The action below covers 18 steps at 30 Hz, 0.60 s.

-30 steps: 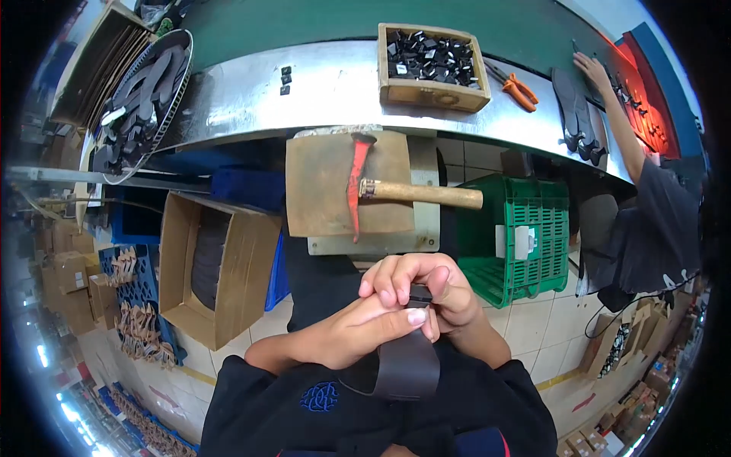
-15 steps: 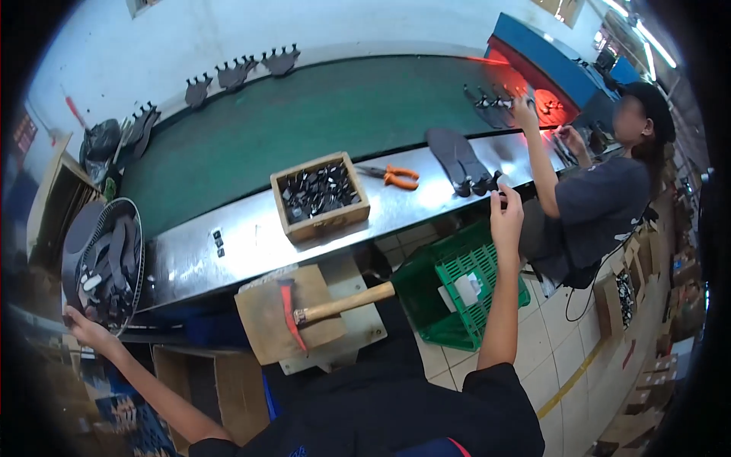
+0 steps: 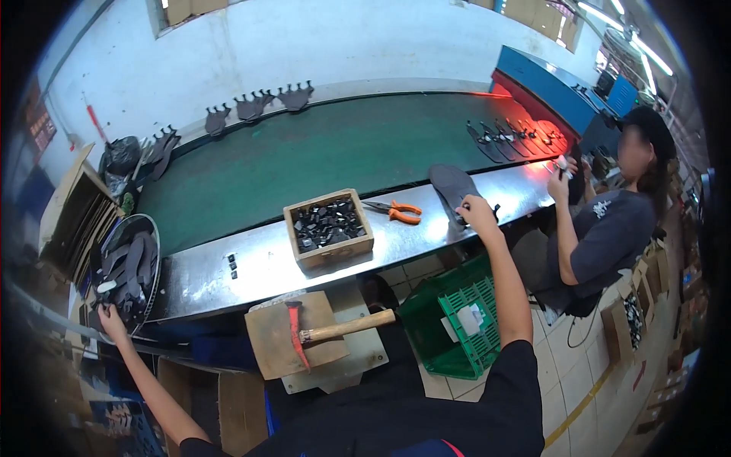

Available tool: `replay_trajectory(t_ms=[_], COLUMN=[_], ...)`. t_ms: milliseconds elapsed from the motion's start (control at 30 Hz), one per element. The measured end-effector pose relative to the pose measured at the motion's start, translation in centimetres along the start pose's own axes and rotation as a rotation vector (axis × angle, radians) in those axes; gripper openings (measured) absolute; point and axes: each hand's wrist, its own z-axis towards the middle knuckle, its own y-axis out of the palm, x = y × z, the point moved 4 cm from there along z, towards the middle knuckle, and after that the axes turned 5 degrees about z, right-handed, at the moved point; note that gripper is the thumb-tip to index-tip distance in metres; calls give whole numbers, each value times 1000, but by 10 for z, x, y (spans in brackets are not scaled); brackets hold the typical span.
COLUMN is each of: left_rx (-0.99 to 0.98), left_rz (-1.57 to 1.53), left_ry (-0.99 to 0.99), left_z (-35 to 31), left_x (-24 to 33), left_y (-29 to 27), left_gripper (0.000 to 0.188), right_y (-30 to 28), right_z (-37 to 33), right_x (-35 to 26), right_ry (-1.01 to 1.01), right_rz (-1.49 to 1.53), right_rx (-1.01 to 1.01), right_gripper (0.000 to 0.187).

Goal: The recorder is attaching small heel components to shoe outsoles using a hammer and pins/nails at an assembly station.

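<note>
A round wire-rimmed basket [image 3: 158, 270] at the far left holds dark strap pieces [image 3: 135, 263] and a small white item [image 3: 106, 287]. My left hand [image 3: 113, 323] is at its near edge, fingers closed among dark pieces; what they hold is hidden. My right hand [image 3: 480, 216] is closed over the near end of a dark grey sandal sole [image 3: 452, 183] on the metal ledge. A small black strap end [image 3: 496, 209] shows beside it. Left of the sole lie orange-handled pliers [image 3: 403, 212] and a wooden box [image 3: 332, 253] full of small black buckles.
The green conveyor belt [image 3: 304, 156] runs behind the metal ledge [image 3: 198, 283]. A hammer [image 3: 343, 328] lies on a board before me, left of a green crate [image 3: 449, 335]. A co-worker [image 3: 609, 228] at the right handles pieces near a red-lit machine [image 3: 525, 99].
My right hand has moved left and down onto the sole's near end. My left hand has shifted inward at the basket. The co-worker's hands have pulled back from the belt. The view has tilted up.
</note>
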Motion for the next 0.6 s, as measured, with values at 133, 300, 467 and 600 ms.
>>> replay_trajectory(t_ms=[133,300,467,600], left_rx=[29,39,6,69], left_rz=[46,-391,-446,-381], left_ry=[-23,-483,-371,89], left_z=[-24,-13,-4,8], left_x=[28,64,92,112], left_y=[-1,9,3,-21], left_gripper=[48,36,21,17], right_y=[4,-30,-39,-67], right_z=[29,14,-8,-42], right_x=[-5,-49,-113,-166], right_ry=[383,281,172,-4], right_rz=[872,1266,1298,1330], right_rx=[202,263,278,229], right_gripper=[22,21,18,22])
